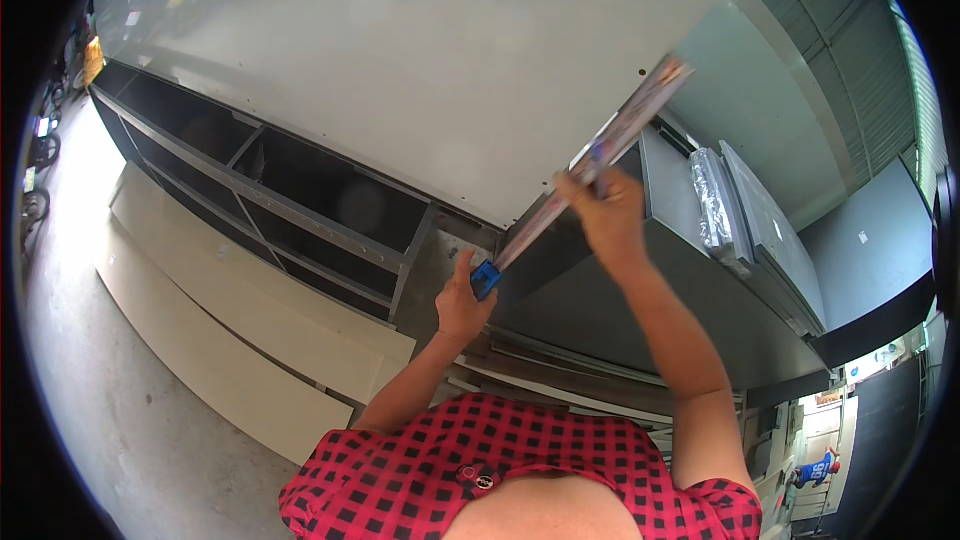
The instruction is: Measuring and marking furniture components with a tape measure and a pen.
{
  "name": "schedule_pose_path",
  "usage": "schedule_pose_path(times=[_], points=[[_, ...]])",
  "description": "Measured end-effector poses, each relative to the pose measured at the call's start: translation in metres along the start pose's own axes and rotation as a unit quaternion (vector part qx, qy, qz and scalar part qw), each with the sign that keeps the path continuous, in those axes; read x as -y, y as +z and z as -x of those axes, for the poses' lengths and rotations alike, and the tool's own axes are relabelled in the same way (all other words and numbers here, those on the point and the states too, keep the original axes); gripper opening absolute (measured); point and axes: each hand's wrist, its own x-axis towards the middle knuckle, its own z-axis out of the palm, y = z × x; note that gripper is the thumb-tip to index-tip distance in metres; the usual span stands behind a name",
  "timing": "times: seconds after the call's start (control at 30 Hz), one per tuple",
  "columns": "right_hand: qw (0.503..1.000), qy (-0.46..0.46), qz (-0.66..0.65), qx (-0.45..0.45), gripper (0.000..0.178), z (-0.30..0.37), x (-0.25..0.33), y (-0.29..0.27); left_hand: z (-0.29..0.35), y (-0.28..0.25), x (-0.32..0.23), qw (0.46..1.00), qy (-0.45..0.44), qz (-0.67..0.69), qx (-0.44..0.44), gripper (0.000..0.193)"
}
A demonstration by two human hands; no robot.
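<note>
A long, narrow strip point(632, 118) with reddish-brown markings slants up and to the right in front of me. Its far end is smeared by motion, and I cannot make out its exact kind. My right hand point(608, 215) is closed around its middle, fingers wrapped over it. At the strip's lower end is a blue block point(485, 280); whether the two are one piece I cannot tell. My left hand point(463, 302) grips this block, with one finger pointing up. Behind both hands stands a large pale panel point(430, 50), its lower edge close to the strip.
Dark metal frames point(310, 225) with open bays run along the left. Long cream boards point(230, 285) lie beside them on the concrete floor point(150, 400). Grey cabinet panels point(690, 310) and a plastic-wrapped piece point(712, 200) stand at right. A person in blue point(815, 470) is far off, lower right.
</note>
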Motion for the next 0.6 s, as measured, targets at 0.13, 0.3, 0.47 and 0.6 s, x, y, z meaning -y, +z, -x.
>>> schedule_pose_path(times=[0.13, 0.3, 0.47, 0.6], points=[[0.998, 0.041, -0.017, 0.049, 0.017, 0.035, -0.055, 0.032, 0.001, -0.007, -0.021, 0.999, 0.025, 0.026, -0.023, 0.081], [0.993, 0.087, -0.028, 0.077, 0.018, 0.059, -0.100, 0.055, 0.007, -0.015, -0.032, 0.999, 0.013, 0.037, -0.022, 0.081], [0.995, 0.014, 0.069, 0.065, 0.023, 0.070, -0.117, 0.065, 0.020, -0.014, -0.026, 0.999, -0.012, 0.043, -0.005, 0.080], [0.993, 0.026, 0.059, 0.098, 0.025, 0.072, -0.076, 0.050, 0.025, -0.018, -0.018, 0.999, -0.014, 0.029, -0.014, 0.078]])
